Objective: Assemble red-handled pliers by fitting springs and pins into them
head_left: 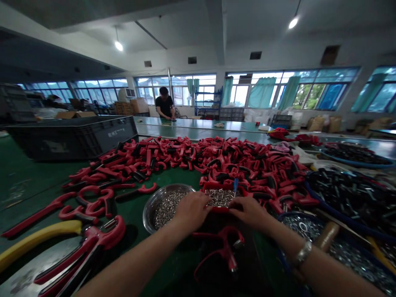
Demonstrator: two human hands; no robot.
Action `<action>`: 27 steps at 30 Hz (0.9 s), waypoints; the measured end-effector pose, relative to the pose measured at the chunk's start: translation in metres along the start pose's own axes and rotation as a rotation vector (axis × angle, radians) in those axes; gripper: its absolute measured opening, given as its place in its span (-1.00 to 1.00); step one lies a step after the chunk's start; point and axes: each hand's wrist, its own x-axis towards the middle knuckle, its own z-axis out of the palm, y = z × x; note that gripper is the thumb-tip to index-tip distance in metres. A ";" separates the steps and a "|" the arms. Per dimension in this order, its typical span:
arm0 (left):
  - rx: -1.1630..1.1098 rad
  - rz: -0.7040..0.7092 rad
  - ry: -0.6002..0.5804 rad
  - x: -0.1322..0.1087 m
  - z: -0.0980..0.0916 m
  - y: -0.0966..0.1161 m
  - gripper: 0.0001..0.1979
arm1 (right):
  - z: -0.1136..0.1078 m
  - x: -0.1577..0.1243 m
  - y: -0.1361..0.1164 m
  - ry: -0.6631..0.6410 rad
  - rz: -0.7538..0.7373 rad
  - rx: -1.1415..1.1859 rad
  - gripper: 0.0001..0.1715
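My left hand (192,210) rests at the near left edge of a small red tray (221,198) filled with small silver metal parts, its fingers curled down onto the tray. Reaching in from the right, my right hand (249,210) touches the same tray's near right edge, fingers bent; what they pinch is hidden. A blue-handled tool (235,185) stands in the tray. Below the hands lies a red hand-grip frame with a spring (227,243). A round steel bowl (151,206) of small silver parts sits just left of my left hand.
A large heap of red and black handles (216,159) covers the green table behind the tray. More red handles and a yellow one (40,237) lie at left. A black crate (71,136) stands back left. Bins of dark parts and washers (346,247) sit at right. A person (165,105) works far behind.
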 end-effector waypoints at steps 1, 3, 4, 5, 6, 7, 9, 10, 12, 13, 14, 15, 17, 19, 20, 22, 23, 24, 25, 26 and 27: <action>0.029 -0.008 -0.028 0.013 0.000 -0.004 -0.75 | -0.001 -0.003 0.000 0.001 0.008 0.014 -0.83; 0.054 -0.009 -0.100 0.040 0.004 -0.008 -0.79 | -0.003 -0.010 0.000 0.009 0.028 0.029 -0.84; 0.065 -0.008 -0.139 0.052 0.008 -0.007 -0.78 | -0.004 -0.014 0.000 0.012 0.038 0.032 -0.83; 0.074 -0.004 -0.179 0.063 0.011 -0.006 -0.77 | -0.006 -0.017 0.000 0.015 0.047 0.035 -0.83; 0.079 0.004 -0.214 0.071 0.015 -0.004 -0.75 | -0.007 -0.021 0.000 0.017 0.052 0.037 -0.84; 0.081 0.013 -0.243 0.078 0.018 -0.001 -0.73 | -0.009 -0.025 0.000 0.020 0.056 0.039 -0.84; 0.077 0.032 -0.276 0.084 0.023 0.002 -0.73 | -0.011 -0.033 0.000 0.028 0.063 0.045 -0.84; 0.072 0.037 -0.280 0.084 0.025 0.003 -0.73 | -0.012 -0.037 0.000 0.031 0.066 0.050 -0.83; 0.061 0.035 -0.275 0.083 0.029 0.003 -0.73 | -0.014 -0.046 -0.001 0.029 0.077 0.061 -0.84; 0.055 0.030 -0.269 0.082 0.030 0.002 -0.73 | -0.014 -0.050 -0.002 0.024 0.083 0.068 -0.84; 0.046 0.026 -0.260 0.081 0.031 0.001 -0.73 | -0.014 -0.053 -0.002 0.015 0.088 0.074 -0.85; 0.034 0.025 -0.249 0.080 0.032 -0.001 -0.74 | -0.013 -0.056 -0.003 0.003 0.093 0.076 -0.85; 0.003 0.027 -0.207 0.081 0.032 -0.002 -0.74 | -0.010 -0.062 -0.005 -0.018 0.108 0.067 -0.85; -0.036 0.024 -0.140 0.083 0.030 -0.004 -0.72 | -0.006 -0.065 -0.007 -0.040 0.126 0.045 -0.84; -0.057 0.019 -0.101 0.084 0.029 -0.004 -0.72 | -0.003 -0.067 -0.008 -0.054 0.134 0.033 -0.83; -0.102 0.012 -0.040 0.086 0.027 -0.006 -0.75 | 0.002 -0.069 -0.010 -0.076 0.145 0.010 -0.82; -0.125 0.014 -0.022 0.086 0.027 -0.007 -0.78 | 0.004 -0.070 -0.010 -0.083 0.150 0.000 -0.81; -0.149 0.019 -0.011 0.085 0.026 -0.009 -0.80 | 0.006 -0.070 -0.010 -0.080 0.158 -0.011 -0.81; -0.172 0.026 -0.002 0.083 0.026 -0.010 -0.83 | 0.007 -0.070 -0.010 -0.071 0.167 -0.023 -0.80; -0.197 0.032 0.008 0.081 0.026 -0.011 -0.85 | 0.008 -0.070 -0.009 -0.060 0.178 -0.034 -0.79; -0.223 0.039 0.022 0.078 0.026 -0.012 -0.86 | 0.009 -0.070 -0.008 -0.051 0.186 -0.045 -0.79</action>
